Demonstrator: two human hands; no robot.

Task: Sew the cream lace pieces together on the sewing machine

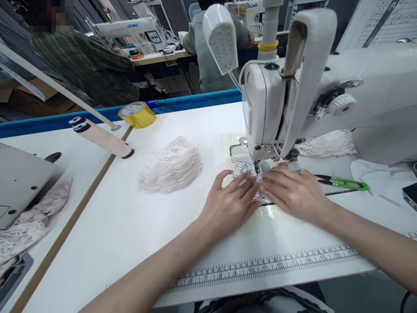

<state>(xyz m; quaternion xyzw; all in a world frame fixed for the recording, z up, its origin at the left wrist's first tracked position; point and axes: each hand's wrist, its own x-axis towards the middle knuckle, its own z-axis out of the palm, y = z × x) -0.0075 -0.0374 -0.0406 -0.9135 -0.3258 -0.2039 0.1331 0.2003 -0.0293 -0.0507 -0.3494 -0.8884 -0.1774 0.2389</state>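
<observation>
1. The left hand [228,204] lies flat on the tabletop [114,226]. Its fingers [241,182] are stretched out and press down on a small lace piece [241,167]. They are not gripping it.
2. The right hand [293,193] lies flat just beside the left one. Its fingers are stretched out too, and their tips touch the same lace piece.
3. The lace piece sits right under the needle end of the white sewing machine [325,108], in front of both hands.
4. The machine fills the far right side, so there is little room there. A lamp [221,37] hangs over its left end.
5. Green scissors [345,183] lie just to the right of the right hand. A white cloth [378,176] lies past them, near the right edge.
6. More lace [329,144] lies behind the machine's arm.
7. A pile of lace [171,167] sits to the left of the hands, apart from them. The tabletop between the pile and the near edge is bare and wide.
8. A ruler strip [267,265] runs along the near edge, below both arms.
9. A roll of yellow tape [137,114] sits at the far edge by a blue rim.
10. A thread cone [102,138] lies on its side at the left edge.
11. Past that edge there is pink lace [29,226] on the next table.
12. Other people sit far behind, well apart.
</observation>
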